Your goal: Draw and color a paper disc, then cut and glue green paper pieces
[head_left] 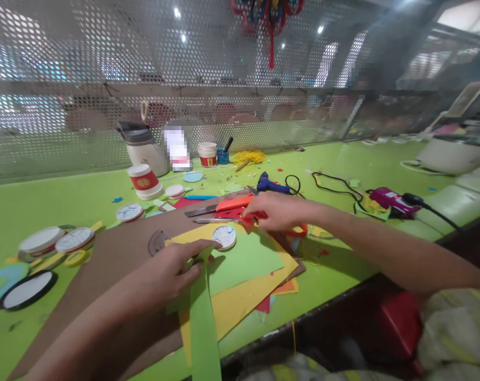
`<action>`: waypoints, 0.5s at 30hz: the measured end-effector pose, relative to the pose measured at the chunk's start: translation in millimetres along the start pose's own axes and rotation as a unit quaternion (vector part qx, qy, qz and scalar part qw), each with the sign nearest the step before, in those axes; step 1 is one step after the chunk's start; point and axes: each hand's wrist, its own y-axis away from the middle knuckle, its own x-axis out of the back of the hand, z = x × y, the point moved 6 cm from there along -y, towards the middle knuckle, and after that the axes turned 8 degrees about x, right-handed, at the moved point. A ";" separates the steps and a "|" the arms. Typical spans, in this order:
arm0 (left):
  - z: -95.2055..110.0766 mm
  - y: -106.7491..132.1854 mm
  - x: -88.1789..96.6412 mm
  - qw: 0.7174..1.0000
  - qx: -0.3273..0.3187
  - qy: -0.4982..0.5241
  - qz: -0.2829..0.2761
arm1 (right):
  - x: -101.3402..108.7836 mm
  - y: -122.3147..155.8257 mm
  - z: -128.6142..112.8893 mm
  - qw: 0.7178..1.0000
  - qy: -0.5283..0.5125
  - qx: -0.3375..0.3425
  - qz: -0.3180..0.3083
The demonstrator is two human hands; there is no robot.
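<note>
My left hand [172, 270] pinches a long green paper strip [202, 323] that hangs down toward me over yellow paper [240, 299] and a green sheet [246, 259]. My right hand [277, 210] reaches out over the paper pile and closes on red-handled scissors [259, 216], whose red loop [299, 231] shows under the wrist. A small white clock-face disc [224, 236] lies on the paper between the two hands. An orange-handled knife [220, 206] lies just beyond the right hand.
A brown sheet [117, 254] lies under the pile on the green table [65, 196]. White lids and discs [57, 241] sit at left, a red-banded cup [145, 181] and jug [142, 148] behind. A blue glue gun [269, 185], black cables [335, 188] and a magenta tool [390, 201] lie right.
</note>
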 end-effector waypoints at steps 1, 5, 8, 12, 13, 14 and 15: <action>0.9 0.2 0.7 1.000 -0.004 0.002 0.004 | -6.6 8.2 -8.3 1.000 0.003 0.010 0.008; 3.2 -0.8 3.9 0.999 -0.027 0.010 0.022 | -29.1 31.9 -24.4 0.998 0.020 0.012 0.056; -0.7 -4.0 6.6 0.999 -0.027 0.027 0.036 | -27.8 38.1 -25.3 0.993 0.018 0.026 0.116; -7.6 -6.4 13.9 0.990 -0.038 0.106 0.085 | -9.1 42.3 -29.4 0.971 -0.023 0.064 0.231; -8.7 -6.0 14.7 0.986 -0.038 0.134 0.088 | -6.1 43.5 -29.9 0.967 -0.035 0.067 0.245; -9.7 -5.2 15.4 0.982 -0.033 0.165 0.091 | -3.7 45.1 -29.0 0.964 -0.043 0.064 0.254; -10.8 -4.3 15.6 0.977 -0.021 0.193 0.092 | -2.3 47.1 -25.5 0.965 -0.044 0.048 0.255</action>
